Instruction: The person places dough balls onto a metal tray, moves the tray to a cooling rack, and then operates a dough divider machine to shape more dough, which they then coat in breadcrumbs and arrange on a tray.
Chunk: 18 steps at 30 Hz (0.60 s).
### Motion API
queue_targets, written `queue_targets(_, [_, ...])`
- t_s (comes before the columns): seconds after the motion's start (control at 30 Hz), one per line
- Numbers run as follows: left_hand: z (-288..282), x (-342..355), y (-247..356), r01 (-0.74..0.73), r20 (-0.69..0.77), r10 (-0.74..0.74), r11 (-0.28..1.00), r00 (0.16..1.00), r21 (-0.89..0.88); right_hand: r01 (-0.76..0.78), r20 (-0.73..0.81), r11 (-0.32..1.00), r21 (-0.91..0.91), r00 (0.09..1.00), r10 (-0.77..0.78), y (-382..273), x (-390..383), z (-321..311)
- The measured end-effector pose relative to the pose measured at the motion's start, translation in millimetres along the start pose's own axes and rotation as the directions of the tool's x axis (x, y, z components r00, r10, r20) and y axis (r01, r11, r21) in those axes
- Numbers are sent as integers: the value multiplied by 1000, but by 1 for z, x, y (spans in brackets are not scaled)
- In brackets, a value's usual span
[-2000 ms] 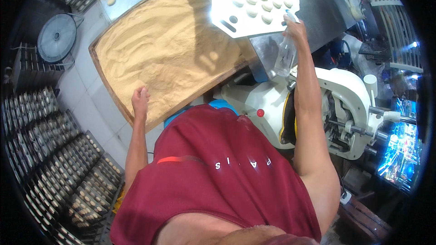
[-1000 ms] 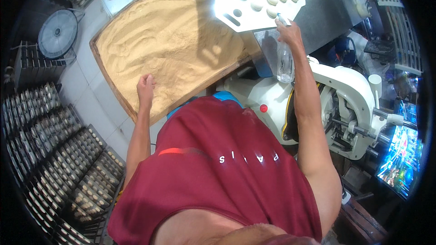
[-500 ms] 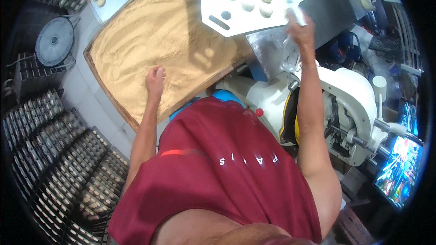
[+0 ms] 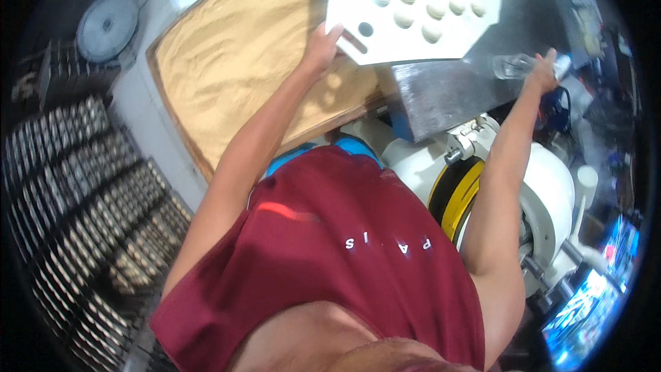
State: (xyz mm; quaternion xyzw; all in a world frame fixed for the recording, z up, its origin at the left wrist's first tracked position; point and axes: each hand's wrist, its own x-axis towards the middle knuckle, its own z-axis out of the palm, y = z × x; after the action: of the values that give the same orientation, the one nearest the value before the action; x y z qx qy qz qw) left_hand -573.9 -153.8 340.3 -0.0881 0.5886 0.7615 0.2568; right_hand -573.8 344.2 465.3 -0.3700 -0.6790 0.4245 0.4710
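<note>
A white, angular board carries several rows of round, pale dough pieces. It overlaps the wooden-edged tray of sand-coloured powder and the dark metal table. At its near left corner, beside the handle slot, my left hand grips the edge with the thumb on top; the other fingers are partly hidden. Stretched out to the right, my right hand is closed around a clear bottle with a white top, blurred by motion. That bottle is tilted on its side above the dark table, apart from the board.
Powder fills the wooden-edged tray at left. A white machine with a yellow-and-black wheel stands below my right arm. Stacked racks line the left side. A lit screen is at lower right; the dark metal table borders the tray.
My left hand has risen from the powder and taken hold of the board's corner. The right hand has swung outward to the right with the bottle, away from the board.
</note>
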Motion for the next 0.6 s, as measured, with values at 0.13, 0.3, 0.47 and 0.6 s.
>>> queue_targets(0.13, [-10, 22, -20, 2, 35, -7, 991, 999, 133, 68, -112, 938, -339, 987, -112, -21, -56, -24])
queue_targets(0.3, [-14, -12, -10, -7, 4, 7, 992, 1000, 129, 543, 692, 803, -245, 678, -247, -45, -236, -20])
queue_targets(0.47, [0, -35, -30, 24, 96, -40, 987, 995, 161, 844, 941, 528, 91, 101, -322, -54, -384, -13])
queue_targets(0.6, [-1, -68, -54, -220, 129, 199, 960, 972, 176, 889, 916, 453, 59, 132, -379, -51, -388, -26])
